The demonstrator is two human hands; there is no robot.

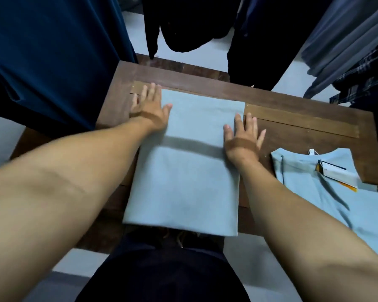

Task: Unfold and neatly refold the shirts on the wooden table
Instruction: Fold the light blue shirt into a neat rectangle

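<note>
While flat, splayed, both hands [153,110] flank shirt [188,162].

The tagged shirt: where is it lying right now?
In the head view, the tagged shirt lies on the wooden table at the person's right, beside the folded shirt.

One view only, worn on the person's head, looking steeply down and forward over the wooden table [292,118]. It sits close: both bare forearms stretch in from the bottom corners, wide-angle bending them. The table fills the middle; beyond its far edge hang dark garments [183,25]; below its near edge, the wearer's own dark clothing.
</note>
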